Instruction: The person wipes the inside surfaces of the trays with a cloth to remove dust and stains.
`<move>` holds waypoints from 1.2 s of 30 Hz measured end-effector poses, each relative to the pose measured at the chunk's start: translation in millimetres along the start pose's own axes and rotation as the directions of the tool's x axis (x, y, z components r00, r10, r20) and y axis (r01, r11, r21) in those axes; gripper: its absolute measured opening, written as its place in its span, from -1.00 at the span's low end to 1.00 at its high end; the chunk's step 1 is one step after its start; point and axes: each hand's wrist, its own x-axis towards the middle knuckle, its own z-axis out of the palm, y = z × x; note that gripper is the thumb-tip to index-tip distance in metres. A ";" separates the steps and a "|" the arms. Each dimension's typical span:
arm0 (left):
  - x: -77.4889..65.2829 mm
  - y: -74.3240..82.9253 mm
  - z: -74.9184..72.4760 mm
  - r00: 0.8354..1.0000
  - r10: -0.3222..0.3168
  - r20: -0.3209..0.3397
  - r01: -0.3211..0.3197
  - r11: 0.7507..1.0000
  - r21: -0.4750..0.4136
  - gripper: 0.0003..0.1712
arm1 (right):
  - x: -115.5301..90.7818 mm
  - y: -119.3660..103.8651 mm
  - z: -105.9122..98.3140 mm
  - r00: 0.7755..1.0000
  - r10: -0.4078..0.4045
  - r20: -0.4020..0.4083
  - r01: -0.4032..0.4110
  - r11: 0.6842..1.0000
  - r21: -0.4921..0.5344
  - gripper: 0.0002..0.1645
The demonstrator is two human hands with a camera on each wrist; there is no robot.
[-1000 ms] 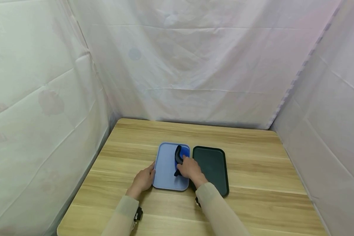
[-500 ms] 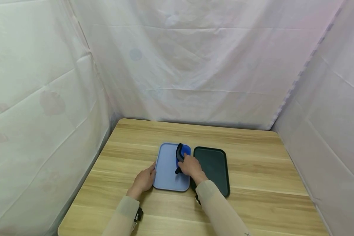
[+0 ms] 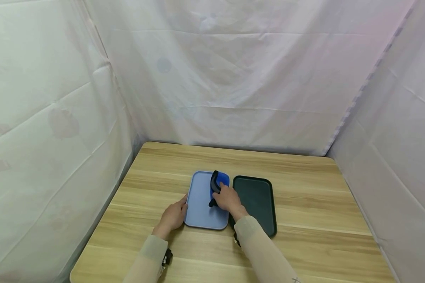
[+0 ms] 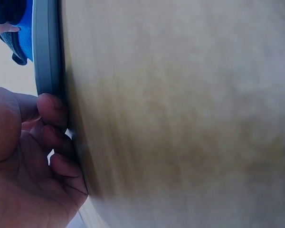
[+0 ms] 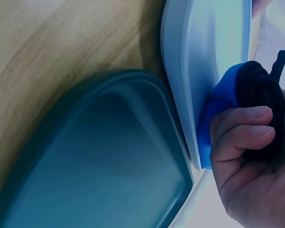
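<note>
A light-blue tray [image 3: 200, 196] lies on the table, its left rim held by my left hand [image 3: 172, 216]. In the left wrist view, the curled fingers [image 4: 57, 137] sit against the tray's outer wall [image 4: 47, 52]. My right hand [image 3: 228, 198] grips a blue wiping pad with a curved black handle [image 3: 214, 182] over the right half of this tray. In the right wrist view, fingers curl around the black part, and the fuzzy blue pad [image 5: 223, 95] overlaps the tray's near rim. Part of the black grip is hidden by the palm.
A dark green tray [image 3: 253, 196] lies close along the light-blue tray's right side, partly under my right forearm in the head view. Both are on a wood-grain table [image 3: 304, 204]. White cloth curtains [image 3: 216, 78] enclose its back and sides.
My right hand has slid the wiping pad a little toward the far end of the light-blue tray, then slightly left. The left hand and both trays look still.
</note>
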 end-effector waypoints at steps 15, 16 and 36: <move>1.2 -2.1 1.5 1.000 -0.006 -0.001 0.006 1.000 0.000 -0.42 | 4.0 -8.6 7.0 0.998 -0.060 0.020 0.059 0.997 0.054 -0.22; 1.3 -2.2 1.5 1.000 -0.002 -0.002 0.002 1.000 0.001 -0.42 | 4.6 -9.0 7.5 0.998 -0.064 0.021 0.062 0.997 0.055 -0.22; -0.9 -0.1 0.4 1.000 -0.001 -0.019 0.001 1.000 0.000 -0.42 | 16.4 -30.9 25.2 0.999 -0.046 0.025 0.043 0.995 0.086 -0.21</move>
